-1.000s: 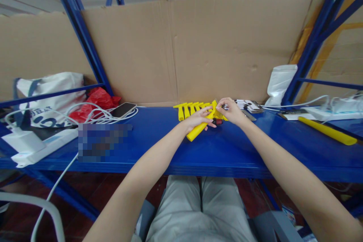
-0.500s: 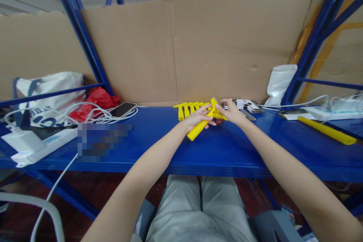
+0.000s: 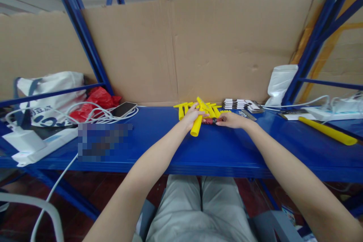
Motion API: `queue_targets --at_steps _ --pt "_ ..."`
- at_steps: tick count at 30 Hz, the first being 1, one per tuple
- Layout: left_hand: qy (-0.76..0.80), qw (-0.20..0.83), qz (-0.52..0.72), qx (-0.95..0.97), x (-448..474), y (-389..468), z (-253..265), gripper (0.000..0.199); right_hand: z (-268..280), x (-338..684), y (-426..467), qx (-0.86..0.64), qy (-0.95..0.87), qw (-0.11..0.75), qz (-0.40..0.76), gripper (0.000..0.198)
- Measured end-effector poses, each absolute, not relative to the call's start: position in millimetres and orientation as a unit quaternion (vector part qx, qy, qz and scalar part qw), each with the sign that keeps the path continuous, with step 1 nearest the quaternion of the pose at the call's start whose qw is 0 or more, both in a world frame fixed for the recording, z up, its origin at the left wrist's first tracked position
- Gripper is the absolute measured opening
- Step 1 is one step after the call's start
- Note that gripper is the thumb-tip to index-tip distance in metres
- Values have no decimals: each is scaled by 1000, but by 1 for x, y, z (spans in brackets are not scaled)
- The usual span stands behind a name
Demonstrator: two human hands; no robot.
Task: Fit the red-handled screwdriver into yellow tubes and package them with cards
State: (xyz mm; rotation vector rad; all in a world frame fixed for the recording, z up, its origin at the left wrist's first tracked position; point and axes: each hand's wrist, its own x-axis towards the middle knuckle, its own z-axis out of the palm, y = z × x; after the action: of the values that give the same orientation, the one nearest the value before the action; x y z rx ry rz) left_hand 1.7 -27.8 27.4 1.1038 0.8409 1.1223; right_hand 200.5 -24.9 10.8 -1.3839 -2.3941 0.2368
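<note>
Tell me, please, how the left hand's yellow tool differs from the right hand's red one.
The yellow tool is mostly yellow; the red tool is dark red with black. The yellow tool points roughly front to back; the red tool lies crosswise. Both look longer than wide.

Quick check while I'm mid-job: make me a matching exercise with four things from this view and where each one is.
Things
1. Phone
2. One yellow tool
3. White pouch
4. Red-and-black handle

Places
A. In the grip of the left hand
B. Upright near the right-hand blue post
C. At the fingers of the right hand
D. Well left of both hands

Pairs: 1-D, 2-A, 3-B, 4-C
</note>
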Motion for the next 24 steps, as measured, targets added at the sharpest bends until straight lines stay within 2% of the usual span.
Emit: queue_targets --at_steps 5,9,17,24 --pt "393 626 480 473 1 -28 29 78 11 199 -23 -497 -846 172 84 21" --pt "402 625 477 469 -1 -28 30 76 11 202 -25 -499 -831 181 164 22" --pt "401 631 475 464 -11 -12 24 77 31 214 -41 -473 -756 297 342 36" --pt "398 636 491 442 -12 -8 24 74 50 216 -45 -460 -652 510 320 42"
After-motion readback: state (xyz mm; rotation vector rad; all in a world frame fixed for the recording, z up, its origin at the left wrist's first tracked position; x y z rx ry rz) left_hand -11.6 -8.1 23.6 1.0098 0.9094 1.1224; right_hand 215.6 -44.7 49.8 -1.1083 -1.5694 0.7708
